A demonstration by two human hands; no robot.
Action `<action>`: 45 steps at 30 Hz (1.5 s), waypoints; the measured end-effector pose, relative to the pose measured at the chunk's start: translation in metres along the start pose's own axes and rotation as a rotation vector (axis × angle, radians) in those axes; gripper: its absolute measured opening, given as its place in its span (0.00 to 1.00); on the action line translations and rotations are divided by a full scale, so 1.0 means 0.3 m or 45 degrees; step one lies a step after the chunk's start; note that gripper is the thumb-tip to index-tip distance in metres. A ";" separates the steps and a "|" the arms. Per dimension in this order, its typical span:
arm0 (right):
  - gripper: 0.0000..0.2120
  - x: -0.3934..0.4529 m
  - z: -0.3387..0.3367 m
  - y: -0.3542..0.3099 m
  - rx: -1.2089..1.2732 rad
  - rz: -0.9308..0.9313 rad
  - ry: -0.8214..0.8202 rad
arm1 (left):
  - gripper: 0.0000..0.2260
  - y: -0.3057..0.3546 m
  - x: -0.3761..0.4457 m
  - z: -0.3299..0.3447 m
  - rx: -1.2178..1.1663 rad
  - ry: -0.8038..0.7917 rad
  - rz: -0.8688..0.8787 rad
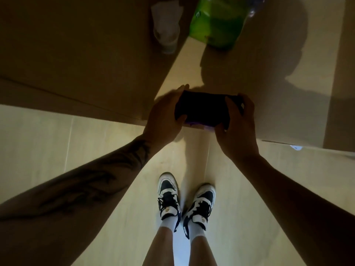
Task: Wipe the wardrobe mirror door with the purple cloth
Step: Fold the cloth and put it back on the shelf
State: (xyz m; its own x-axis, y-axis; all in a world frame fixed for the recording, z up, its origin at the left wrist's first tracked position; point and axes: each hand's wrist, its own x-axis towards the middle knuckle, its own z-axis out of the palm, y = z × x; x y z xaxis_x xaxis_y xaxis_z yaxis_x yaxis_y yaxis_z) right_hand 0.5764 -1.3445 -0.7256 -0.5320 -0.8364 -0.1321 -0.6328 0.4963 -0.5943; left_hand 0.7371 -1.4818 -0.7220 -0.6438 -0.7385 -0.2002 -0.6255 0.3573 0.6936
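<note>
Both hands, left hand [163, 116] and right hand [238, 127], grip the dark, shadowed purple cloth [203, 110].

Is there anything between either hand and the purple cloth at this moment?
No. The left hand and the right hand both grip the purple cloth, one at each end, above the floor. The mirror door is not identifiable in this view, so the path to it cannot be judged.
</note>
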 end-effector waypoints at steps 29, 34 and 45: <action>0.34 -0.127 -0.383 -0.329 -0.675 -0.023 -0.404 | 0.34 0.268 -0.270 -0.319 0.833 -0.106 0.154; 0.34 -0.266 -0.580 -0.539 -0.602 -0.027 -0.344 | 0.34 0.434 -0.420 -0.502 0.679 -0.120 0.030; 0.34 -0.534 -0.906 -0.817 -0.693 -0.127 -0.355 | 0.29 0.732 -0.748 -0.770 0.606 -0.048 0.072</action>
State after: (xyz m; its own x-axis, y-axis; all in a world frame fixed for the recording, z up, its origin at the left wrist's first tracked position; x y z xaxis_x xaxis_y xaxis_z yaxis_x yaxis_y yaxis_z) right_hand 0.6638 -1.2689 -0.3430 -0.3354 -0.8776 -0.3426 -0.9072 0.3989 -0.1338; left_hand 0.8461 -1.3696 -0.3650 -0.6929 -0.6921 -0.2023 -0.7155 0.6250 0.3122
